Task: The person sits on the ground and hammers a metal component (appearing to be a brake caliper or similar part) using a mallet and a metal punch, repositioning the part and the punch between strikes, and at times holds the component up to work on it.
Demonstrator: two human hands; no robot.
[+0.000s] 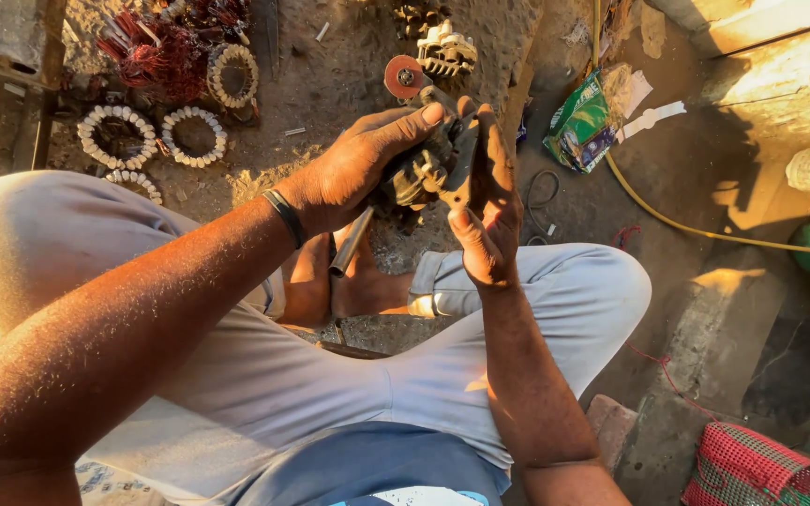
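while both hands clamp it, the angle grinder (428, 159) points its disc away.

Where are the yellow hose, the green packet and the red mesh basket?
Yellow hose (705, 231), head view, on its middle stretch across the ground.
Green packet (581, 122), head view, on its green face.
Red mesh basket (747, 466), head view, on its woven side.

Bare forearms, dusted with fine pale grit. Thin black band (285, 217) around the left wrist. Light grey trousers (264, 375), cuffs rolled at the ankles. Dark blue shirt hem (377, 464) with a pale print at the bottom edge. Bare feet (330, 281). Hands (358, 164) ungloved, no rings visible.
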